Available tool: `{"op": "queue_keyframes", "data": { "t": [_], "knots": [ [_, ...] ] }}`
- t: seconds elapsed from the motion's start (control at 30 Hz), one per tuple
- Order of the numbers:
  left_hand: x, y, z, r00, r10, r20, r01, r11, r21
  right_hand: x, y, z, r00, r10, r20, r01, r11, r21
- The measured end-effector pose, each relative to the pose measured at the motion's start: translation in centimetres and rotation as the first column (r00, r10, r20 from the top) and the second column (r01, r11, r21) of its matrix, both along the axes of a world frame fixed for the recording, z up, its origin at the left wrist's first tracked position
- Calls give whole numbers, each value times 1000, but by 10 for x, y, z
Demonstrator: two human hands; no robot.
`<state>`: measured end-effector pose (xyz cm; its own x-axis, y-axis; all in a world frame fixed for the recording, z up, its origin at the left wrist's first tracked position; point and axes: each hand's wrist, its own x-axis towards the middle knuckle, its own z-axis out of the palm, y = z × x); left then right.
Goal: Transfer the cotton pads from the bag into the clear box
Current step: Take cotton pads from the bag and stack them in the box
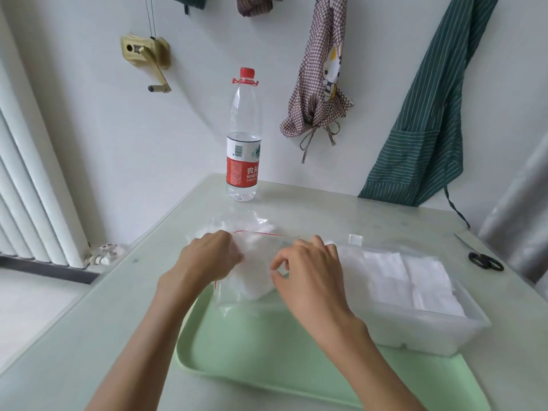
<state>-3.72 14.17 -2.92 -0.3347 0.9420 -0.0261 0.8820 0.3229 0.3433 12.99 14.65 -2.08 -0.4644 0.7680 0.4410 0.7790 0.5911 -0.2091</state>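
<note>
I am gripping the bag mouth with my left hand at nine o'clock, steadying it while my right hand, fingers loosely curled, is reaching for pads.

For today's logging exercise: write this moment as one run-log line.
left hand: grips bag | right hand: at bag, grip unclear | clear box: holds pads | tray: under bag
</note>
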Motion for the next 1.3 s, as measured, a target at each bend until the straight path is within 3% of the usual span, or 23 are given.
{"op": "queue_keyframes", "data": {
  "t": [0.13, 0.27, 0.37, 0.43, 0.53, 0.6, 0.73, 0.87, 0.93, 1.03, 1.17, 1.3],
  "knots": [
    [-13, 3, -6, 971, -34, 237, 38, 999, -15, -5, -1, -9, 990, -92, 105, 91, 996, 15],
    [-20, 1, -5, 848, -51, 528, 54, 999, 9, -14, 3, -10, 961, -138, 241, 145, 989, -13],
    [-19, -1, -3, 790, -64, 610, 64, 998, 22, -23, 2, -10, 978, -100, 185, 110, 993, -43],
    [-21, 0, -5, 830, -63, 554, 50, 998, 38, -23, -1, -11, 991, -64, 114, 68, 997, -33],
    [-24, 0, -4, 950, -10, 313, -5, 999, 47, -14, -6, -13, 998, 5, 55, -3, 999, -43],
    [-20, -3, 2, 972, 8, 233, -21, 998, 53, -5, -10, -10, 999, 35, -39, -38, 996, -81],
    [-14, -11, 25, 961, -15, 276, -25, 990, 141, 17, -19, 2, 938, 47, -343, -121, 973, -196],
    [13, -19, 48, 956, -84, 281, -41, 910, 412, 40, -9, 15, 826, -2, -564, -294, 852, -433],
    [37, -19, 56, 900, -213, 380, 1, 874, 486, 55, -5, 25, 796, -34, -604, -355, 782, -513],
    [66, -21, 58, 810, -328, 486, 117, 903, 414, 77, 1, 36, 790, -67, -609, -366, 746, -556],
    [94, -19, 51, 818, -448, 361, 314, 874, 372, 110, 10, 42, 824, -97, -558, -318, 736, -598],
    [126, 1, 52, 782, -511, 358, 347, 833, 431, 144, 18, 49, 839, -117, -531, -246, 789, -563]
  ]
}}
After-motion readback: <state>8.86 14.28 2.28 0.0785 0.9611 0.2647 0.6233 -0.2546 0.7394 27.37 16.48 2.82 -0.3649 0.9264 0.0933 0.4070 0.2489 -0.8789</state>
